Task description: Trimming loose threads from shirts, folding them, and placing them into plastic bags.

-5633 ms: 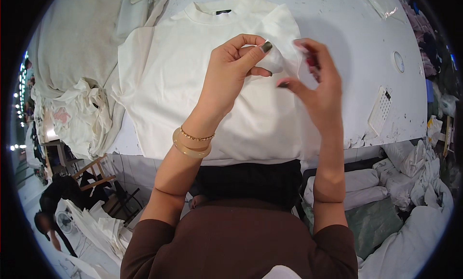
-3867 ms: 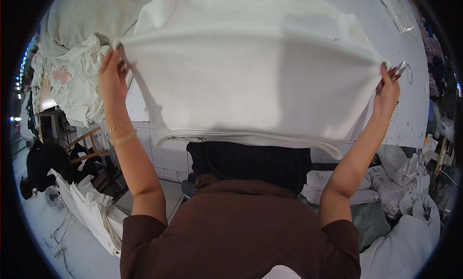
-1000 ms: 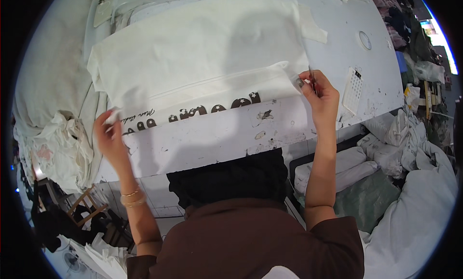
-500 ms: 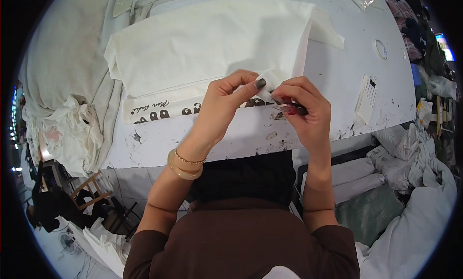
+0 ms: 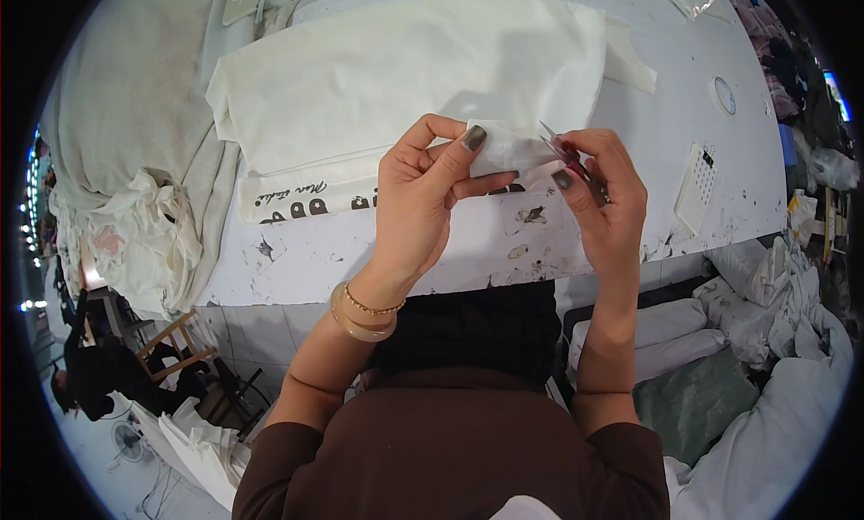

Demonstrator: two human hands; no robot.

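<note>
A white garment [image 5: 387, 79] lies spread on the table, with a dark printed band [image 5: 360, 199] of lettering and shapes along its near side. My left hand [image 5: 416, 192] pinches a lifted, folded part of the white fabric [image 5: 500, 149] between thumb and fingers. In my right hand [image 5: 614, 192] are small red-handled thread snips [image 5: 565, 148], their pointed metal blades angled up and left. The blade tips are close to the raised fabric's right end; whether they touch it I cannot tell.
Crumpled white cloth [image 5: 148, 237] is heaped on the left below a large pale cloth [image 5: 135, 88]. To the right, a white perforated card [image 5: 696, 189] and a roll of tape [image 5: 724, 95] lie on the white table [image 5: 468, 259]. Wrapped bundles [image 5: 670, 327] sit below the table's right edge.
The snips have drawn back to the right, away from my left fingers, and now point up. My left hand holds the fabric flatter and more open to view.
</note>
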